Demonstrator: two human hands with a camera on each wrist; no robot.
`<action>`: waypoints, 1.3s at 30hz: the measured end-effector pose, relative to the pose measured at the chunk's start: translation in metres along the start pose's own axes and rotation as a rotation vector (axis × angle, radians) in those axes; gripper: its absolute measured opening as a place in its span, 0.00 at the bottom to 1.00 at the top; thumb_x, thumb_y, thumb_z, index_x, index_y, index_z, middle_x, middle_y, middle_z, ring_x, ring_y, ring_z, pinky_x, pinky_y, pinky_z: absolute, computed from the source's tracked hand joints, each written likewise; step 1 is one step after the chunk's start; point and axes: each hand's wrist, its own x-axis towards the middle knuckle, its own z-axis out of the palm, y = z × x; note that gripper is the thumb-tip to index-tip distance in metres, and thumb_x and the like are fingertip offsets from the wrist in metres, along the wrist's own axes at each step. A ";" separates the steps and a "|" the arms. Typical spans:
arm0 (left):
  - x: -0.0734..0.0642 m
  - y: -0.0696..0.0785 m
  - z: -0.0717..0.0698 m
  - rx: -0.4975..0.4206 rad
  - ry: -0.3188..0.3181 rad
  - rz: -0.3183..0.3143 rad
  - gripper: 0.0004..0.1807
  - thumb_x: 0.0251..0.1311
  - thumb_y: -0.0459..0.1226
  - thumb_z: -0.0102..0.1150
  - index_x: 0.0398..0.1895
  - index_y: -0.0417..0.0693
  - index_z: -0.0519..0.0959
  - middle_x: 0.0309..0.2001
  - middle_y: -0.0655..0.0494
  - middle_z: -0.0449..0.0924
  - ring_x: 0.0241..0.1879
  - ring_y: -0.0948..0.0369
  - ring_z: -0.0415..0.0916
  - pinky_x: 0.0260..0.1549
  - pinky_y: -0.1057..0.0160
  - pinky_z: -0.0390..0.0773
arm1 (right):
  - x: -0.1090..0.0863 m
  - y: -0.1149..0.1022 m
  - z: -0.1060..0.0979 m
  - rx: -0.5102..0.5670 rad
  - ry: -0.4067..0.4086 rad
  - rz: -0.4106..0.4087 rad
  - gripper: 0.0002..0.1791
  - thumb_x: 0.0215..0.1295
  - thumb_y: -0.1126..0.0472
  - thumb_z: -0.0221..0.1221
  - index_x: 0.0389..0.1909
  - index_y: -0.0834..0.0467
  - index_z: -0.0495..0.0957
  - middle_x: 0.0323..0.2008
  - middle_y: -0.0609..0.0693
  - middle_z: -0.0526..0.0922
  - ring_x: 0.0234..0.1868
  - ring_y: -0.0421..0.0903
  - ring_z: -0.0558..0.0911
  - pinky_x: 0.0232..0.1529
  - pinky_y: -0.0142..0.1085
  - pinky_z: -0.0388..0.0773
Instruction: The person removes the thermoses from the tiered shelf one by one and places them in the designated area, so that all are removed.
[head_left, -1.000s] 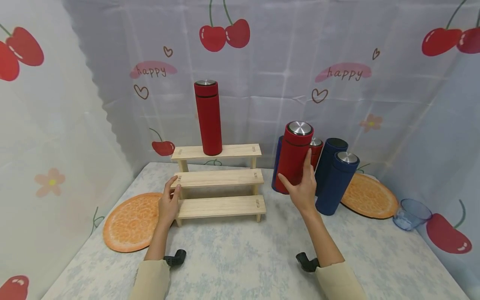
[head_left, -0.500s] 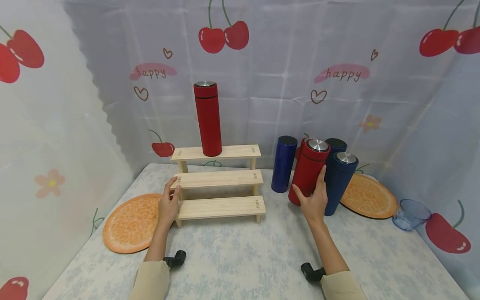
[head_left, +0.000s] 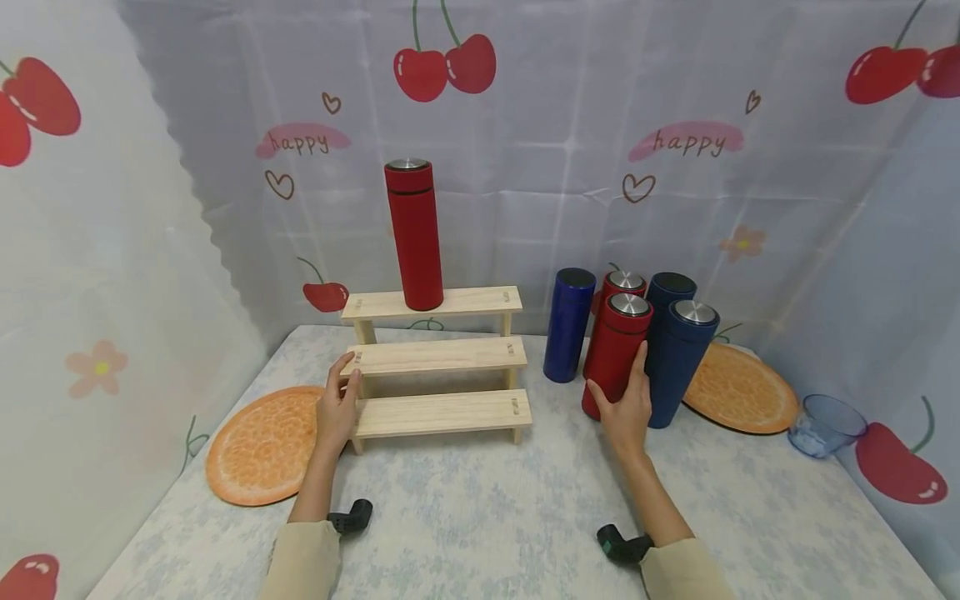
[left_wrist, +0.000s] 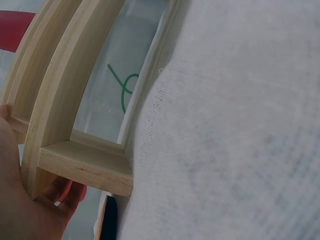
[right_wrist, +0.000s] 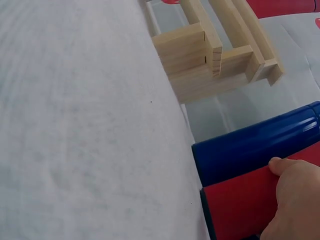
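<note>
My right hand (head_left: pixel 626 415) grips a red thermos (head_left: pixel 611 358) with a silver lid, thumb on its left and fingers on its right. The thermos stands upright in front of another red thermos (head_left: pixel 599 310), partly hiding it. A shiny blue thermos (head_left: pixel 568 329) is to their left; in the right wrist view it lies alongside the held one. Two dark blue thermoses (head_left: pixel 678 367) stand close on the right. My left hand (head_left: pixel 336 408) holds the left end of a three-step wooden stand (head_left: pixel 442 414), its fingers curled round the wood in the left wrist view.
One tall red thermos (head_left: pixel 415 237) stands on the top step. Round orange-patterned mats (head_left: pixel 262 446) lie at the left and right (head_left: pixel 738 387), and a blue clear cup (head_left: pixel 825 425) sits at the far right. Cherry-print curtains (head_left: pixel 525 167) enclose the table.
My right hand has brought the red thermos rightward, down and nearer, uncovering the shiny blue thermos and then the other red one behind. The left hand keeps its place on the stand.
</note>
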 end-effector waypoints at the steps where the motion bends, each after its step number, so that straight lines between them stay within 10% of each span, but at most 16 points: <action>1: 0.000 0.000 0.000 -0.003 -0.002 0.001 0.23 0.66 0.54 0.44 0.64 0.67 0.64 0.46 0.42 0.78 0.44 0.49 0.75 0.41 0.49 0.72 | -0.001 0.001 0.000 0.000 0.001 0.000 0.57 0.52 0.60 0.68 0.73 0.45 0.37 0.57 0.65 0.64 0.56 0.60 0.67 0.54 0.57 0.64; 32: -0.002 0.000 0.001 0.014 -0.007 0.002 0.23 0.67 0.54 0.43 0.65 0.68 0.63 0.46 0.42 0.78 0.42 0.48 0.76 0.38 0.49 0.73 | -0.005 0.002 0.001 -0.068 0.061 0.029 0.56 0.50 0.60 0.68 0.73 0.46 0.39 0.56 0.66 0.64 0.56 0.60 0.67 0.52 0.57 0.66; 39: -0.001 0.000 0.001 0.016 0.002 -0.013 0.24 0.66 0.55 0.43 0.64 0.69 0.63 0.46 0.43 0.78 0.43 0.49 0.76 0.39 0.49 0.72 | -0.004 -0.012 0.003 -0.018 0.195 -0.014 0.47 0.50 0.62 0.64 0.70 0.53 0.50 0.59 0.61 0.62 0.59 0.56 0.62 0.54 0.54 0.63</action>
